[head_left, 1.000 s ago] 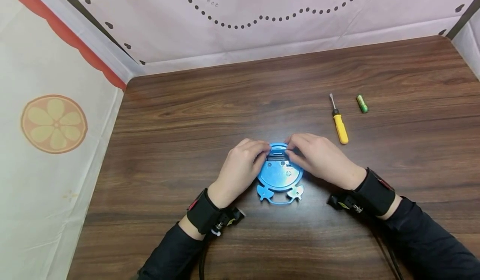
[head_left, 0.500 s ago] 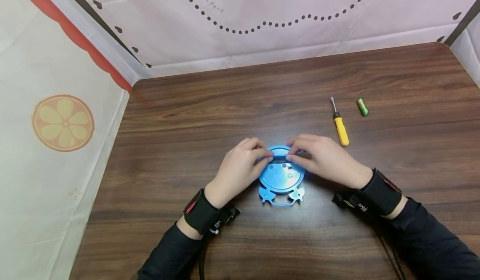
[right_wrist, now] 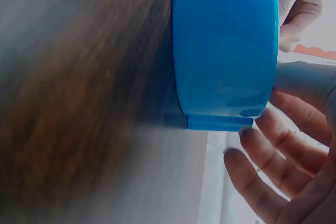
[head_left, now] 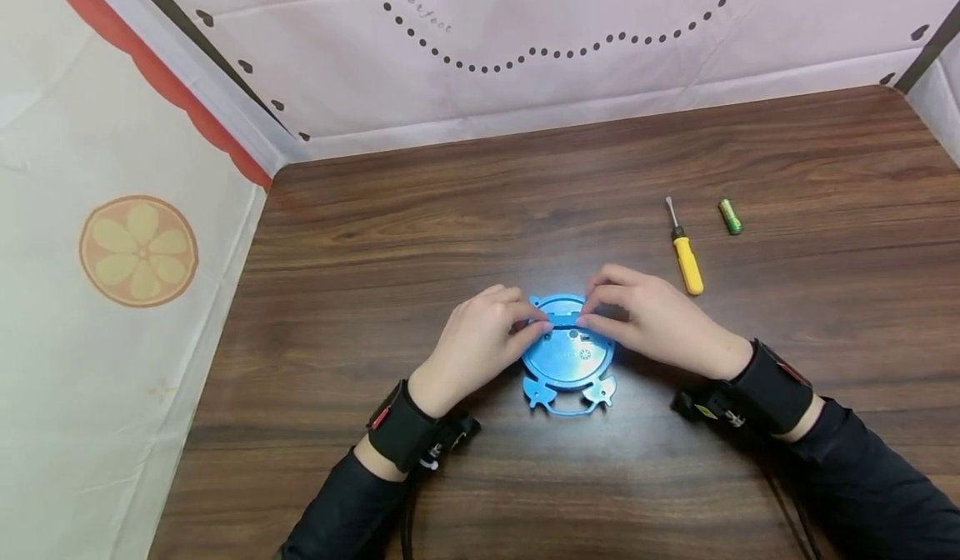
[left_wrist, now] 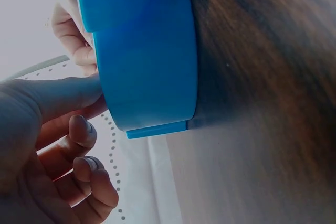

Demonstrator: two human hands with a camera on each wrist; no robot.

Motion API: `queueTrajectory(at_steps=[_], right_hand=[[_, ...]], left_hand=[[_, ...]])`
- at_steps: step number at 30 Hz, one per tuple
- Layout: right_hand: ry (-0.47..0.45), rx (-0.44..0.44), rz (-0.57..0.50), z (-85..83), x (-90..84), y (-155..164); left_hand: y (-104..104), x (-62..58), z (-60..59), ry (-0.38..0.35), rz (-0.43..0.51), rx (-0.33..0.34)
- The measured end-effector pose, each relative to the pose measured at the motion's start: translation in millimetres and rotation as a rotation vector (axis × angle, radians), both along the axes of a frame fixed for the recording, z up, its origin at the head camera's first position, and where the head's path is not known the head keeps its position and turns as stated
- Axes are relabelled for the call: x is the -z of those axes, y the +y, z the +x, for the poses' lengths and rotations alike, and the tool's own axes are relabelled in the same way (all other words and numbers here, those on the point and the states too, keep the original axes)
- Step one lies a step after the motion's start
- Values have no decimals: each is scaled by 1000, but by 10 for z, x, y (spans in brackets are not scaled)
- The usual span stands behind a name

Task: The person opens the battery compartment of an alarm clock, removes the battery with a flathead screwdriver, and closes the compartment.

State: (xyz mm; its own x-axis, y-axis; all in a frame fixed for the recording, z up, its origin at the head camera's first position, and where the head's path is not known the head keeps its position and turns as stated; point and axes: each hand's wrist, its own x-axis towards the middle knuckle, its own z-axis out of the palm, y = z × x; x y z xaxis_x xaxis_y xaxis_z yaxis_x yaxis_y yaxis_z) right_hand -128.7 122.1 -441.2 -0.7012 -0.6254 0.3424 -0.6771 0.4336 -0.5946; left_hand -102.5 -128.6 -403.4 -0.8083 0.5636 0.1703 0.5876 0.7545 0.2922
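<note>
A blue alarm clock (head_left: pixel 568 368) lies face down on the wooden table, its bells and handle toward me. Over the battery compartment in its back is a narrow blue battery cover (head_left: pixel 564 319). My left hand (head_left: pixel 480 339) pinches the cover's left end between thumb and forefinger. At the other end, my right hand (head_left: pixel 660 322) does the same. Both wrist views show the clock's curved side (left_wrist: pixel 147 72), which hides the cover and the fingertips. The other fingers of each hand are loosely bent beside the clock.
A yellow-handled screwdriver (head_left: pixel 687 265) lies beyond my right hand. To its right is a green battery (head_left: pixel 730 217). Patterned white cloth (head_left: pixel 525 93) stands along the table's back and left sides. Cables trail from both wrist bands.
Both hands have lowered the battery cover toward me over the compartment. The dark opening seen earlier is now mostly covered, with a thin dark line left. Screwdriver and battery lie as before.
</note>
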Motion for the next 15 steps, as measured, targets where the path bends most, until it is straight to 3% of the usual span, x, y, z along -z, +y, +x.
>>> queueTrajectory(at_steps=[11, 15], right_hand=[[-180, 119, 9, 16, -8, -21], [-199, 133, -1, 8, -3, -38]], left_hand=[[8, 35, -30, -46, 44, -33], [1, 46, -37, -45, 65, -34]])
